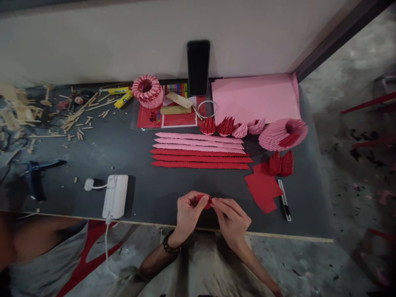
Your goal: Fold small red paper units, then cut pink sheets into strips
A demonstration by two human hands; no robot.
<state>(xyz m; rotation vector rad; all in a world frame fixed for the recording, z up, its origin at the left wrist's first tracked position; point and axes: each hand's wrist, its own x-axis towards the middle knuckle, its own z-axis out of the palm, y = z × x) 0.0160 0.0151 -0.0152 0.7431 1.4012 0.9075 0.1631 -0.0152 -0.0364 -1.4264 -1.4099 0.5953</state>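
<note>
Close to the table's front edge, my left hand (188,210) pinches a small piece of red paper (203,199), partly hidden by the thumb. The fingers of my right hand (232,216) are closed on the paper's right end. To the right lie red paper sheets (264,187) and a utility knife (284,200). Two bundles of folded red paper (281,163) stand just behind them. Beyond my hands, long strips of folded paper lie in parallel rows, pink strips (199,142) at the back and red strips (201,159) in front.
A pink folded-paper ring (269,138), pink sheets (253,97) and a propped phone (198,68) stand along the back. A red-and-pink paper ring (147,90) and glue sticks (123,99) are farther left. A white power bank (115,196) with a cable lies left, beyond it wood scraps (18,109).
</note>
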